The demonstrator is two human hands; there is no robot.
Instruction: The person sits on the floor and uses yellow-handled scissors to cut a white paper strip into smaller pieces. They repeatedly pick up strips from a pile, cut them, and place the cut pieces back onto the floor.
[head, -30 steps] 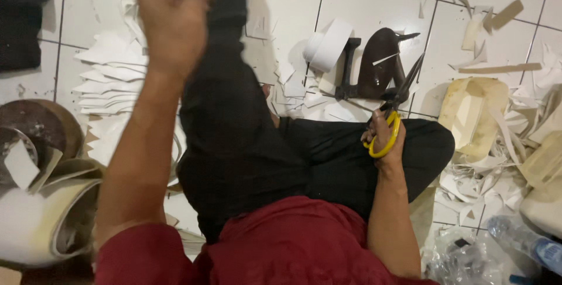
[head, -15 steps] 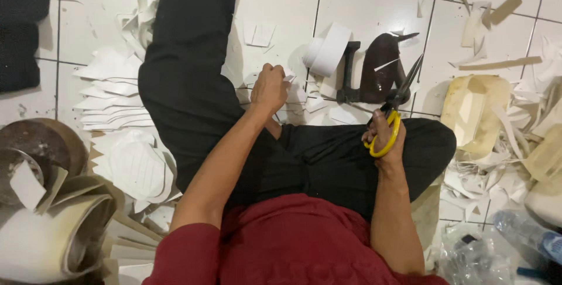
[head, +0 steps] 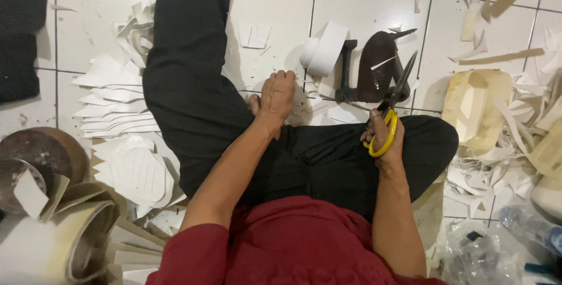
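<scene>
Scissors [head: 391, 109], yellow-handled, gripped in right hand [head: 386, 141], blades nearly closed, resting on knee. Left hand [head: 278, 95] curled, fingertips down on white scraps [head: 313, 106] beside tape roll [head: 324, 49]; any grasp unclear.

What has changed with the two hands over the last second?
The left hand came down from near the camera to the white cut pieces on the floor by the knee; whether it grips one is unclear. The right hand stayed on the thigh, holding the yellow-handled scissors.
</scene>
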